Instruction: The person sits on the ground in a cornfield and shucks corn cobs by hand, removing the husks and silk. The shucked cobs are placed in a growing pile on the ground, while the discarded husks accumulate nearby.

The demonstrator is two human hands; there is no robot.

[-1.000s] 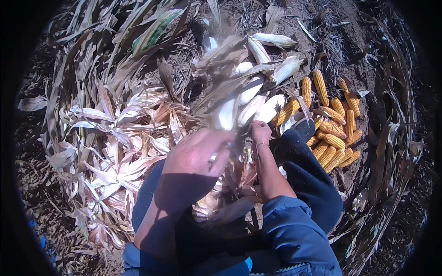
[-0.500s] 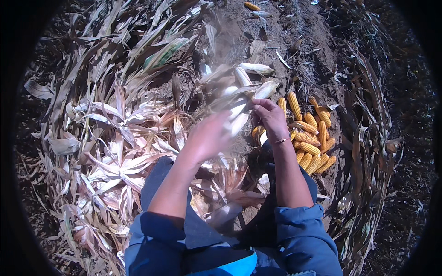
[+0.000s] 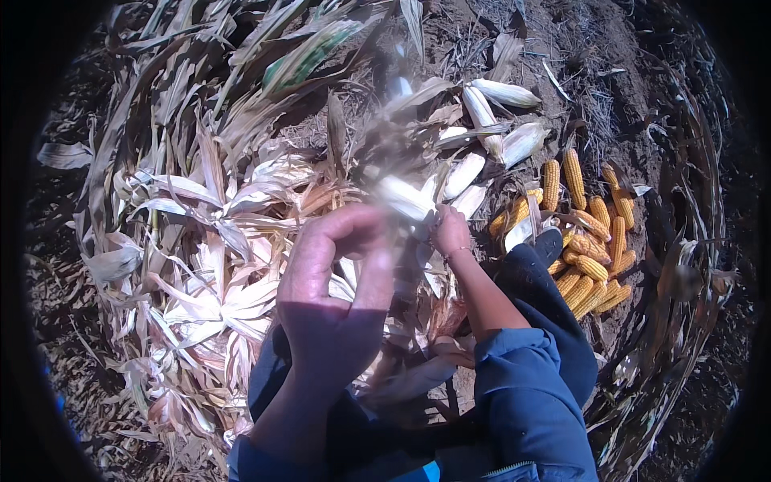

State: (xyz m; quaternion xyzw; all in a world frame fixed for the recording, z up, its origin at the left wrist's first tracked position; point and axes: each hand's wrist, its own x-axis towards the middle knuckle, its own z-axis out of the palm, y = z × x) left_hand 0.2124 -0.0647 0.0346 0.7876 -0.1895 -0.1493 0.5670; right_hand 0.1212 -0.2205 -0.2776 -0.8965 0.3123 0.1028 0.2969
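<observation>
My left hand (image 3: 333, 297) is raised close to the camera, its fingers curved and its thumb apart, with nothing in it. Farther off, my right hand (image 3: 451, 233) is closed at the near end of an ear of corn in pale husk (image 3: 404, 197), which points away to the left. Beyond that hand lie more unhusked ears (image 3: 526, 143), several of them, on the soil and dry leaves. To its right is a pile of bare yellow corn cobs (image 3: 593, 268). A blurred smear hides part of the leaves near the held ear.
Loose pale husks (image 3: 233, 301) are heaped at the left, beside my leg. Long dry corn stalks and leaves (image 3: 185, 104) lie at the far left, and another row of dry stalks (image 3: 683, 297) runs along the right. My knee (image 3: 554, 313) is next to the cob pile.
My left hand has drawn back toward me, away from the ears. The right hand has moved nearer and stays at an ear. The view has shifted, so the ears and cobs appear farther right.
</observation>
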